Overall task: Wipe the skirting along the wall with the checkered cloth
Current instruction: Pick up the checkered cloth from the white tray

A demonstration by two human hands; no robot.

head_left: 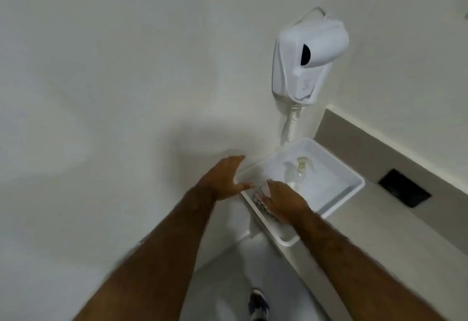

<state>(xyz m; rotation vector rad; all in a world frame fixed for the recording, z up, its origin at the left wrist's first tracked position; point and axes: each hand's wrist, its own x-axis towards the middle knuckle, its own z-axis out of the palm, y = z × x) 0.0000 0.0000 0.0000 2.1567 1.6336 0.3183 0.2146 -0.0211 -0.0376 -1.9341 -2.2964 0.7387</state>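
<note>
Both bare arms reach forward toward a white wall. The left hand (pixel 224 177) lies flat and spread against the wall (pixel 101 80), beside a white tray (pixel 352 189) on the table (pixel 379 232). The right hand (pixel 283 200) presses a checkered cloth (pixel 260 200) down at the tray's near corner. A clear spray bottle (pixel 297 171) lies in the tray, below a wall-mounted hair dryer (pixel 307 60).

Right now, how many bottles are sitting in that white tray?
1: a clear pump bottle lies in the white tray on the counter, just beyond the right hand. Another could be hidden behind that hand; I cannot tell.
</note>
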